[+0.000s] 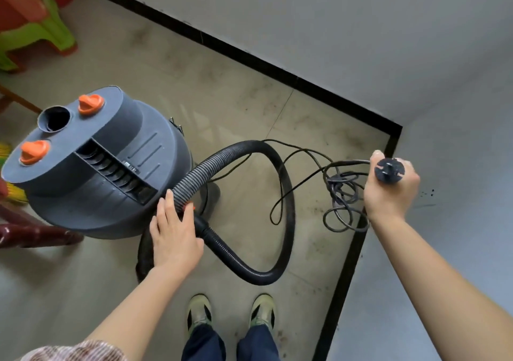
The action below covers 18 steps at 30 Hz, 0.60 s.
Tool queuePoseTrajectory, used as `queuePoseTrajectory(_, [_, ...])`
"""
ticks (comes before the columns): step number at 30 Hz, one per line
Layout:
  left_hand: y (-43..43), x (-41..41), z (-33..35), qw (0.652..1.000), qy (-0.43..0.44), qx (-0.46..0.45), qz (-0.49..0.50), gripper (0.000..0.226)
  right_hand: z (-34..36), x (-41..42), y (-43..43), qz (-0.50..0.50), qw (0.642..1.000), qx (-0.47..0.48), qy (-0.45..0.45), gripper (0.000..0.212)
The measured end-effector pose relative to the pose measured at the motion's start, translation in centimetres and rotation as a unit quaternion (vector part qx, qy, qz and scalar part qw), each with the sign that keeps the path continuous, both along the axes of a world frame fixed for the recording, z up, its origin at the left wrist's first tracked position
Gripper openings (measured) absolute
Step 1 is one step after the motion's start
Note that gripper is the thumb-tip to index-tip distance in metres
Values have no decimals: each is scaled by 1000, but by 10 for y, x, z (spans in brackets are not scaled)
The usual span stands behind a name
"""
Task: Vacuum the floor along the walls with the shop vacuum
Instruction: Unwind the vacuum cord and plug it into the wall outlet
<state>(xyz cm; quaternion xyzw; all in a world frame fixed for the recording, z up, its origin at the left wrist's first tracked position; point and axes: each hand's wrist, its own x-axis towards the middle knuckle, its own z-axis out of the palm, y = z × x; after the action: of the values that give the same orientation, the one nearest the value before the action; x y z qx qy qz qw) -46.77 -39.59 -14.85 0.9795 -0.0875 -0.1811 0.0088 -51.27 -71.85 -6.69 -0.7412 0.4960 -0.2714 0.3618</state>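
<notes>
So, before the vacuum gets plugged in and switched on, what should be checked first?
1. Plug in hand: ok. The right hand grips the plug.
2. Power cord untangled: not ok. It hangs from the plug in a knotted bundle.
3. Hose seated in the shop vacuum: cannot tell. The left hand rests over the joint.
4. Wall socket nearby: cannot tell. None is in view.
5. Feet free of the hose: ok. Both shoes stand outside its loop.
</notes>
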Motion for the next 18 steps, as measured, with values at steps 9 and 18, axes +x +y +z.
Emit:
queuePoseTrajectory(9, [-45,24,-2,993,-10,33,-115,76,-9,-5,-17,52,997,38,34,47])
queuePoseTrajectory(18, [-9,81,8,981,-5,191,-36,102,-28,14,37,228,968,4,101,45])
